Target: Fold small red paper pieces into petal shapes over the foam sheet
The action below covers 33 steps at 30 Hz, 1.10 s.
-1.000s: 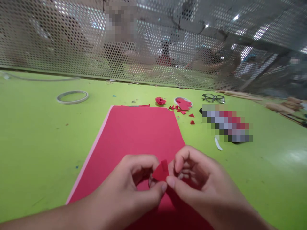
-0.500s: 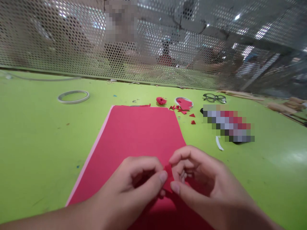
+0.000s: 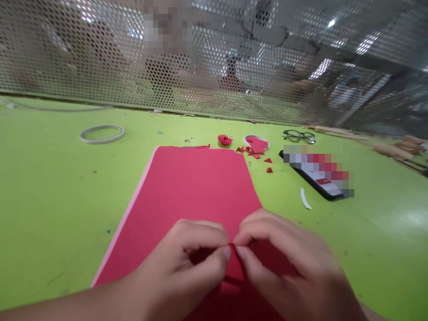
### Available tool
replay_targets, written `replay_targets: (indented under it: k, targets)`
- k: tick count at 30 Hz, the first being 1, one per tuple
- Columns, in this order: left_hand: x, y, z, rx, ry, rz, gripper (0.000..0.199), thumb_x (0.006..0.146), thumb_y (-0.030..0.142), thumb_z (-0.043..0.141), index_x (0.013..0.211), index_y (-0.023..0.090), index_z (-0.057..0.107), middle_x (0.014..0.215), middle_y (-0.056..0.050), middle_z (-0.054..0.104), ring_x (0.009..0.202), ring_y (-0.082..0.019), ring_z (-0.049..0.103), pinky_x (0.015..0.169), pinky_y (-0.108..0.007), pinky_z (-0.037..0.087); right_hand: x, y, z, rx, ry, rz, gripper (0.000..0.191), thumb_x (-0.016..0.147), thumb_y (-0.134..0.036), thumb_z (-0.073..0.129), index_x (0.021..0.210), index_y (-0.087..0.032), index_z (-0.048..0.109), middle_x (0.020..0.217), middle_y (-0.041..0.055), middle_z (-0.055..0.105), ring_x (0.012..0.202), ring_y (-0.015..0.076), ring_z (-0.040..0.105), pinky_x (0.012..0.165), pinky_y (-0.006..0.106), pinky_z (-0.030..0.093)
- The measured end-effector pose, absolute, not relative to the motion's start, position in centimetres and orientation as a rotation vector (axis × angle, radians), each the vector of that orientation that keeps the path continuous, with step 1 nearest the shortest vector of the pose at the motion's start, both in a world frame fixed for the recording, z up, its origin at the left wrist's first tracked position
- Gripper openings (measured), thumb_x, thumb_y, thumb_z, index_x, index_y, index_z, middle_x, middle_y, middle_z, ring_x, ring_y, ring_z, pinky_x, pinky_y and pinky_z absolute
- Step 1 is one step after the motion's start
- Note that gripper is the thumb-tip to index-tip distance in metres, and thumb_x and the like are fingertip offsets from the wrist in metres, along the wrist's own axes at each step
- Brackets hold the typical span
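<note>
Pinching together over the near end of the red sheet [image 3: 197, 191], your two hands meet fingertip to fingertip; your left hand [image 3: 187, 263] and your right hand [image 3: 284, 263] are both clamped on one small red paper piece [image 3: 235, 266], which sits between the two thumbs and forefingers and just above the sheet; only a narrow strip of the piece shows, running from the fingertips down toward you, so its long axis lies roughly from the far edge of the bench toward the near edge; which end is its point you cannot tell, since the fingers cover most of it and the right hand is blurred.

The sheet lies flat on the green bench [image 3: 50, 200], its long axis running from the near edge toward the far edge, and a thin pale pink margin shows along its left side; there is one such sheet.

Toward the far edge, just beyond the sheet's far right corner, one red paper rosette [image 3: 224, 140] stands beside one white ring [image 3: 256, 143] that holds red scraps; several loose red scraps [image 3: 268, 165] lie near it; one pair of glasses [image 3: 298, 136] lies further right, one phone [image 3: 321, 178] lies nearer you on the right side, and one white paper sliver [image 3: 305, 199] lies just beside it; one tape roll [image 3: 102, 133] lies well apart toward the far left.
</note>
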State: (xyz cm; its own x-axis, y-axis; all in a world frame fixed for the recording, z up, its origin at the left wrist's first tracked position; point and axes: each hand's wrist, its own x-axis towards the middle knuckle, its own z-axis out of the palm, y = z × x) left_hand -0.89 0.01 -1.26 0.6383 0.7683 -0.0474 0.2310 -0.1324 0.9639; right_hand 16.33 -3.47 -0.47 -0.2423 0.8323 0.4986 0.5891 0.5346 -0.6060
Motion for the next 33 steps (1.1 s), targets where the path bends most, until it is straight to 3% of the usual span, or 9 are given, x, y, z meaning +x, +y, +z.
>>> replay_targets:
  k: [5, 10, 15, 20, 25, 29, 33]
  targets:
    - [-1.1, 0.1, -1.0, 1.633, 0.833, 0.516, 0.028, 0.083, 0.024, 0.04, 0.056, 0.023, 0.03, 0.056, 0.004, 0.039, 0.057, -0.014, 0.041, 0.056, -0.027, 0.032, 16.8, -3.7, 0.1, -1.093, -2.225, 0.125, 0.028, 0.09, -0.006, 0.047, 0.074, -0.018, 0.066, 0.069, 0.0051, 0.073, 0.061, 0.0172, 0.067, 0.058, 0.026, 0.052]
    - [-1.1, 0.0, -1.0, 1.614, 0.812, 0.542, 0.029, 0.084, 0.024, 0.041, 0.056, 0.023, 0.032, 0.058, 0.002, 0.047, 0.059, -0.015, 0.047, 0.058, -0.027, 0.035, 16.7, -3.9, -0.3, -1.097, -2.247, 0.11, 0.03, 0.095, -0.01, 0.047, 0.082, -0.021, 0.072, 0.075, 0.0066, 0.078, 0.063, 0.0205, 0.07, 0.059, 0.03, 0.054]
    - [-0.9, 0.1, -0.8, 1.596, 0.794, 0.557, 0.029, 0.085, 0.024, 0.04, 0.057, 0.023, 0.033, 0.058, 0.002, 0.049, 0.06, -0.016, 0.048, 0.059, -0.027, 0.038, 16.6, -3.9, -1.1, -1.068, -2.148, 0.027, 0.036, 0.09, -0.007, 0.047, 0.068, -0.02, 0.072, 0.067, 0.0074, 0.076, 0.056, 0.0197, 0.068, 0.052, 0.031, 0.05]
    - [-0.9, 0.1, -0.7, 1.663, 0.854, 0.515, 0.028, 0.083, 0.026, 0.038, 0.057, 0.024, 0.031, 0.057, 0.002, 0.046, 0.059, -0.016, 0.046, 0.056, -0.027, 0.034, 16.8, -3.8, -0.1, -1.014, -2.199, 0.265, 0.03, 0.078, -0.002, 0.048, 0.073, -0.018, 0.072, 0.071, 0.008, 0.076, 0.059, 0.0176, 0.068, 0.053, 0.026, 0.054]
    - [-0.4, -0.1, -0.5, 1.833, 0.92, 0.492, 0.025, 0.081, 0.027, 0.034, 0.057, 0.024, 0.031, 0.055, 0.001, 0.046, 0.053, -0.015, 0.045, 0.053, -0.027, 0.034, 16.3, -3.0, 0.4, -1.18, -1.828, 0.579, 0.018, 0.076, -0.005, 0.061, 0.067, -0.021, 0.065, 0.061, -0.0015, 0.073, 0.055, 0.0115, 0.067, 0.055, 0.017, 0.054]
    - [-0.2, -0.2, -0.4, 1.927, 0.951, 0.503, 0.029, 0.085, 0.027, 0.033, 0.057, 0.023, 0.034, 0.054, 0.002, 0.047, 0.049, -0.013, 0.042, 0.049, -0.024, 0.035, 16.3, -3.0, 0.0, -1.259, -1.861, 0.619, 0.02, 0.078, -0.006, 0.058, 0.067, -0.022, 0.062, 0.062, -0.0026, 0.071, 0.057, 0.0119, 0.066, 0.055, 0.018, 0.053]
    - [-0.5, -0.3, -0.5, 1.933, 1.0, 0.563, 0.026, 0.082, 0.024, 0.042, 0.058, 0.021, 0.051, 0.056, -0.001, 0.057, 0.051, -0.014, 0.05, 0.05, -0.022, 0.04, 16.5, -3.7, 0.1, -1.25, -1.946, 0.419, 0.021, 0.08, -0.005, 0.052, 0.068, -0.021, 0.059, 0.062, -0.0004, 0.067, 0.055, 0.0123, 0.064, 0.053, 0.02, 0.051]
